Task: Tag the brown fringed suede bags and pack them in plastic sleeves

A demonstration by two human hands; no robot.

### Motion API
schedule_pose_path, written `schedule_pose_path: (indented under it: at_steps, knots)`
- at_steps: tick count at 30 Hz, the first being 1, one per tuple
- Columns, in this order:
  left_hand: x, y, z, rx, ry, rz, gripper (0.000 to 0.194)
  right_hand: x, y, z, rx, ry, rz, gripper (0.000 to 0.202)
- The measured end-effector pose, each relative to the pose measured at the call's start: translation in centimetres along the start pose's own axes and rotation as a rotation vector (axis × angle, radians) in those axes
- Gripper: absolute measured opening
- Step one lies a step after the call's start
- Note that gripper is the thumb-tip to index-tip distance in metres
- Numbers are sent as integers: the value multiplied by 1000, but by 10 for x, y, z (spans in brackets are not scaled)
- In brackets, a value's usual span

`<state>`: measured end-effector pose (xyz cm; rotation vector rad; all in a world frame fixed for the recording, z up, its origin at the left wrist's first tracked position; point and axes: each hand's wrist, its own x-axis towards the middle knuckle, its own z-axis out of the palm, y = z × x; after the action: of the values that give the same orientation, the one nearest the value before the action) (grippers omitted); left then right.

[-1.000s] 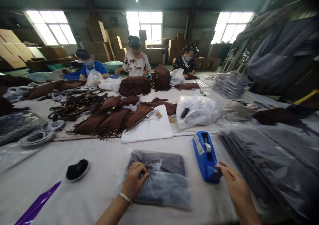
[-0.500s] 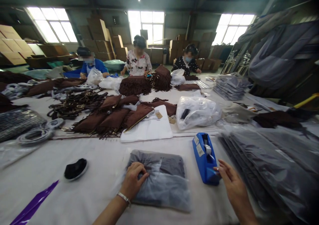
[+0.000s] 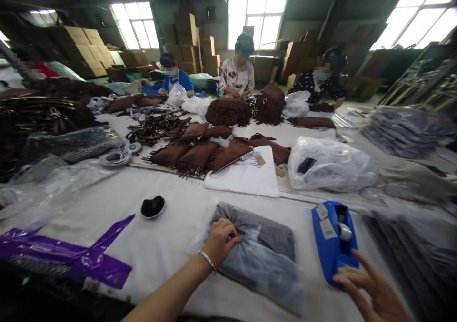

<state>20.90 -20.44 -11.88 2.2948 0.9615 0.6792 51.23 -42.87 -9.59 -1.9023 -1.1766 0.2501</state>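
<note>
"Plastic bag (image 3: 266,274) first: where does it lie?"

"Flat on the pale tabletop (image 3: 164,246), close to the wearer, with something dark grey showing through its cloudy film."

"And the left hand (image 3: 221,240)?"

"On the bag's upper left part, thumb and curled fingers drawn together on the film. Creases run out from under the fingertips. A bracelet (image 3: 208,261) circles that wrist."

"What about the right hand (image 3: 371,284)?"

"At the near end of a blue tape dispenser (image 3: 330,260), index finger held away from the rest. The thumb and another fingertip come close together there, but I can't tell whether they grip any tape."

"How does the dispenser sit?"

"Just beside the bag, on its right, two pale labels on its side. Farther right is a blurred row of dark flat packs (image 3: 396,265)."

"And over to the left?"

"A small white dish (image 3: 157,213) with black stuff in it, then a shiny purple strip (image 3: 53,248)."

"Beyond all that?"

"Brown fringed pouches (image 3: 198,155), partly over a white sheet (image 3: 246,179), and a bulky clear bag of white material (image 3: 332,165). Across from the wearer, a person in blue (image 3: 184,80) is among several people."
</note>
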Motion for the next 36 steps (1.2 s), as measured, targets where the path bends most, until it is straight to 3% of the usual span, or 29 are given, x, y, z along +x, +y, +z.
schedule_pose_path:
  at_steps: [3, 6, 8, 11, 14, 17, 19, 21, 24, 27, 31, 36]
  knots:
    - [-1, 1, -1, 13, 2, -2, 13, 34, -57, 47, 105, -485, -245, 53]
    - [-3, 5, -3, 52, -4, 3, 12, 61, -90, 95, -83, -715, -392, 65]
    - [-4, 7, -3, 84, -3, 2, 11, 70, -94, 114, -248, -738, -414, 74]
    - [-5, 8, -2, 110, 2, 5, 11, 76, -83, 121, -389, -689, -366, 78]
    - [-5, 6, 2, 112, -6, 10, 10, 78, -60, 112, -459, -499, -277, 74]
    - [-5, 4, 2, 81, -11, 7, 11, 80, -39, 102, -273, -309, -196, 58]
    - [-7, 1, -5, 39, -19, 13, 11, 80, -37, 99, -99, -307, -182, 40]
    - [-9, -4, -18, 7, -26, 18, 13, 80, -48, 100, -14, -360, -207, 25]
    - [-14, -15, -41, 31, -6, -32, 14, 84, -85, 110, -6, -534, -224, 28]
    - [-19, -26, -54, 65, 13, -134, 9, 92, -129, 136, -88, -766, -272, 31]
    - [-22, -33, -49, 50, 51, -231, 10, 99, -171, 184, -252, -965, -448, 39]
    - [-23, -33, -37, 69, 98, -297, 13, 94, -200, 222, -649, -1028, -541, 15]
